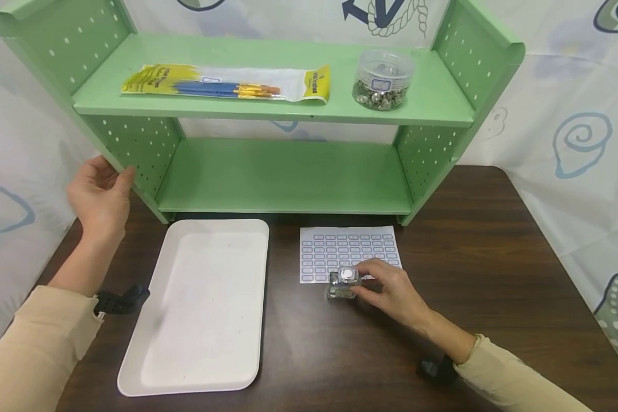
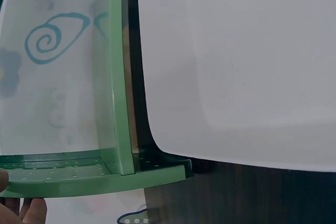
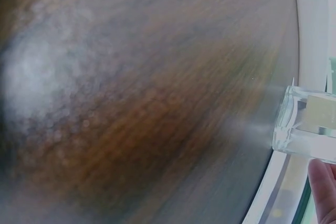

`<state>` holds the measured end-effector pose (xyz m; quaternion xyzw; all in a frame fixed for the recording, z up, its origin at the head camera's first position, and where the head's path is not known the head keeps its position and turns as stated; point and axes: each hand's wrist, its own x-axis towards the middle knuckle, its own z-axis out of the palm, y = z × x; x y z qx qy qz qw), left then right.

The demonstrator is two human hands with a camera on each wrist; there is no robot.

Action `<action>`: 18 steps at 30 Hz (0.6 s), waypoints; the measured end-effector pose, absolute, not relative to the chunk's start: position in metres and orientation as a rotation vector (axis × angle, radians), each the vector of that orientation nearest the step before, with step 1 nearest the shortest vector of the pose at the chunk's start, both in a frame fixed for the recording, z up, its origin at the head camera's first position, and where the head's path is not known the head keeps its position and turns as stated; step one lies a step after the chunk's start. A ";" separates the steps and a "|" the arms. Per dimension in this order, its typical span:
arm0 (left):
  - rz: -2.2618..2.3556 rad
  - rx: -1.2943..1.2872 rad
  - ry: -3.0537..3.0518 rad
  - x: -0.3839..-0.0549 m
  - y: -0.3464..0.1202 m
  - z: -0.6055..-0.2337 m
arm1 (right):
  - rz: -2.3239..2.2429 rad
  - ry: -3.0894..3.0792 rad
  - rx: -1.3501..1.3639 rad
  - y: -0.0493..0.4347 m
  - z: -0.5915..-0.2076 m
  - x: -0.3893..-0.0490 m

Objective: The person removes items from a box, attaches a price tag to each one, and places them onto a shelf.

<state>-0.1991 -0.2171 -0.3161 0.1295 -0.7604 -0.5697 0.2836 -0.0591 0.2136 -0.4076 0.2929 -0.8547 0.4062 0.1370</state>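
My left hand grips the front edge of the green shelf unit's left side panel. In the left wrist view, a fingertip shows above that panel and more fingers show below it. My right hand pinches a small clear glass bottle with a square clear cap, thumb and fingers at its right side. It stands at the near edge of a white sheet of blue-bordered labels, overlapping it in the head view. The right wrist view catches the bottle and a fingertip at the right edge.
A white tray lies on the dark wooden table, left of the sheet. The upper shelf carries a packet of blue-handled paintbrushes and a clear jar of small metallic pieces. Behind hangs a printed white cloth.
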 end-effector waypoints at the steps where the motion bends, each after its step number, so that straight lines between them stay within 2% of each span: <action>1: -1.515 0.344 -2.040 -0.199 -0.217 -0.316 | 1.178 -2.475 0.846 0.214 -0.407 -0.059; 18: -1.494 0.322 -2.036 -0.198 -0.216 -0.317 | 1.385 -2.458 0.750 0.205 -0.388 -0.072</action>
